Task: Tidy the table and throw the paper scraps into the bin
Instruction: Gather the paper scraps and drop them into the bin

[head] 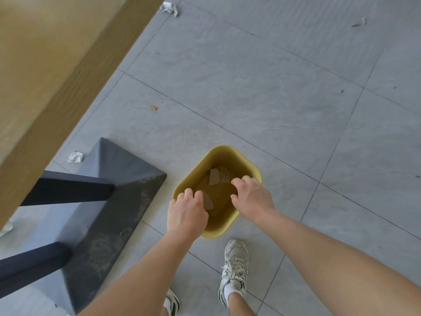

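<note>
A yellow bin [219,231] stands on the grey floor just ahead of my feet. Pale paper scraps [216,176] lie at its bottom. My left hand [186,212] hangs over the bin's near left rim with its fingers curled downward. Another pale scrap [208,201] sits right at those fingertips; whether it is held or loose is unclear. Over the right side of the opening my right hand [252,197] is palm down, fingers spread, with nothing in it.
The wooden table top [34,65] fills the upper left, with its dark metal base [109,201] beside the bin. Crumpled paper [75,157] lies by the base, another wad [169,8] further off. A small butt [154,107] lies on the tiles. My shoes [234,267] stand behind the bin.
</note>
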Demonstrator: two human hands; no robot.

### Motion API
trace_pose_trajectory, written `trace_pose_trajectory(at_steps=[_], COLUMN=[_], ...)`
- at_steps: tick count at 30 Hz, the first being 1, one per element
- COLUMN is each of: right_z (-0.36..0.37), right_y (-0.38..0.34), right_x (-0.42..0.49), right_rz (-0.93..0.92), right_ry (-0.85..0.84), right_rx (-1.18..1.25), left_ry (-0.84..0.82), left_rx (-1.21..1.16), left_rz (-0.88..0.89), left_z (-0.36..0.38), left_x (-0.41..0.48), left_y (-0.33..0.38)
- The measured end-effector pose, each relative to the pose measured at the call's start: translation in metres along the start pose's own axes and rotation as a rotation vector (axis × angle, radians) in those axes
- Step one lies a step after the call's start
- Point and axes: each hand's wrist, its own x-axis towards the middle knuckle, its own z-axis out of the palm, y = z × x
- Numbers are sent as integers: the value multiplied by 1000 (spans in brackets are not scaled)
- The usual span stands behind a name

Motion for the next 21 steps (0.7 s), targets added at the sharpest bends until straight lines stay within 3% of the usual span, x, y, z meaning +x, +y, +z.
trace_pose_trajectory(at_steps=[14, 21], right_z=[-137, -206], right_y=[-56, -99], right_x=[-99, -165], right_rz=[-78, -141], right_ry=[47, 93], right_rx=[-49, -85], left_ry=[93, 229], left_rx=[-28, -137], left_rz=[31, 34], left_z=[-147, -238], left_x=[-97, -151], left_y=[28, 38])
